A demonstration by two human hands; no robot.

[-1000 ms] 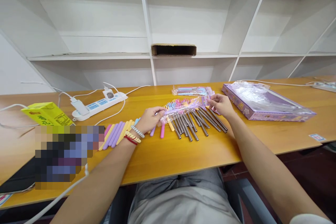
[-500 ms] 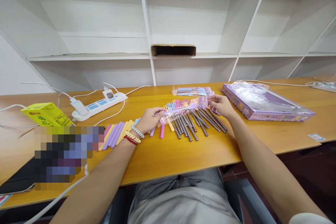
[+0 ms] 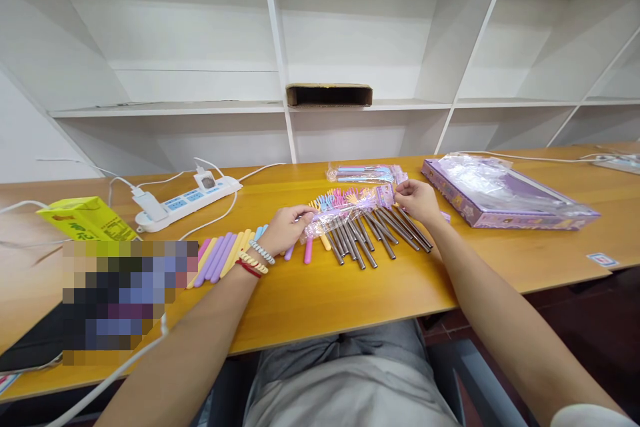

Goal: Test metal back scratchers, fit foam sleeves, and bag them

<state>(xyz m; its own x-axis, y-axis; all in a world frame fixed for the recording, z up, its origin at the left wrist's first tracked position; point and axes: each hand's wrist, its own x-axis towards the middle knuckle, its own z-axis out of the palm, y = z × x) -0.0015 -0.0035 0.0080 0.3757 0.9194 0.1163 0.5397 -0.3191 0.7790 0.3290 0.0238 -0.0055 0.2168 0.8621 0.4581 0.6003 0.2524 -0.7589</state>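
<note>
A clear plastic packet (image 3: 345,215) with a purple printed end stretches between my two hands above the table. My left hand (image 3: 286,235) pinches its left end, and my right hand (image 3: 419,201) pinches near the purple end. Whatever is inside the packet is hard to make out. Under and in front of it lie several metal rods (image 3: 367,257), fanned out, with small coloured hand-shaped heads (image 3: 330,199) at their far side. Pastel sticks (image 3: 223,257) in pink, yellow, purple and blue lie side by side to the left, partly hidden by my left hand and wrist.
Wrapped packets (image 3: 367,174) lie behind the rods. A shallow purple box (image 3: 530,219) with clear plastic on it stands at right. At left are a white power strip (image 3: 187,203) with cables, a yellow carton (image 3: 85,217) and a blurred-out area. White shelves (image 3: 200,107) rise behind, holding a cardboard box (image 3: 330,95).
My right hand has shifted slightly left with the packet's purple end. The left hand has hardly moved, and both still hold the packet.
</note>
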